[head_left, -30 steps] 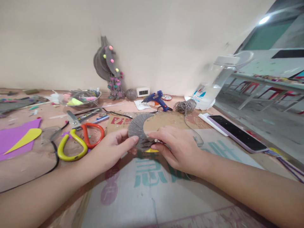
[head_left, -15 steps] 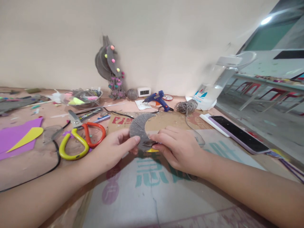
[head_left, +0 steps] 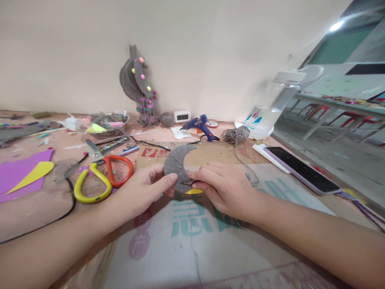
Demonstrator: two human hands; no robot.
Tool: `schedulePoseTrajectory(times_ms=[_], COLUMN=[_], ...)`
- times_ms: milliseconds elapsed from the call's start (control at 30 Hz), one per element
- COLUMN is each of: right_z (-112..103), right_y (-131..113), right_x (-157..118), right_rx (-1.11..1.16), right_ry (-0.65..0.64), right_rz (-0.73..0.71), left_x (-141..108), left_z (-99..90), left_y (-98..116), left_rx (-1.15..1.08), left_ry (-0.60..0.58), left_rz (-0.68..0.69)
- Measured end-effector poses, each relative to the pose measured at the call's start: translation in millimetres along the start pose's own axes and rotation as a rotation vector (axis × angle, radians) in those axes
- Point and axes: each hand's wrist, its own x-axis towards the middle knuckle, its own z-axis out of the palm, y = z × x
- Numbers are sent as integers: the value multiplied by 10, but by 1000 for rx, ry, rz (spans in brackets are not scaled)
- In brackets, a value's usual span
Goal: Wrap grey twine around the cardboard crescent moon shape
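A crescent moon (head_left: 176,166) wound in grey yarn is held just above the cardboard, its upper tip pointing right. My left hand (head_left: 156,180) grips its left edge, thumb lying across the front. At the lower right end, my right hand (head_left: 224,184) has thumb and index finger pinched together, seemingly on the grey yarn; the fingertips hide most of that spot. A bare yellow patch (head_left: 193,192) shows at the moon's bottom edge. From a yarn bundle (head_left: 236,135) behind, a strand runs forward and passes beneath my right hand.
Scissors (head_left: 94,192) with red and yellow handles lie left of a printed cardboard sheet (head_left: 156,257). Behind are a blue glue gun (head_left: 200,126) and a small digital clock (head_left: 182,116). A phone (head_left: 300,168) and water bottle (head_left: 270,108) stand to the right; purple sheets (head_left: 27,172) lie left.
Both hands keep nearly the same grip on the moon. The right fingertips have shifted very slightly at its lower end, and the view has moved a touch.
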Motion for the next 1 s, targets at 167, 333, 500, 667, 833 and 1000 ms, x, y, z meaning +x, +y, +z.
schedulePoseTrajectory(times_ms=[167,333,500,667,833,1000], right_z=[-21,-25,-9,1,9,17], right_y=[-6,-37,-46,-40,-40,-29], right_x=[-11,-9,1,-14,-24,-6], right_rx=[30,-19,-60,-59,-61,-77], right_ry=[32,24,5,-13,-17,-4], right_rz=[15,-44,-36,2,8,-15], left_x=[17,2,-5,3,5,0], left_z=[9,17,17,12,6,8], left_y=[-19,23,9,-28,-32,-27], left_rx=[-36,-13,16,9,26,48], left_ry=[-5,8,14,-4,-9,-16], left_rz=[11,7,4,16,8,15])
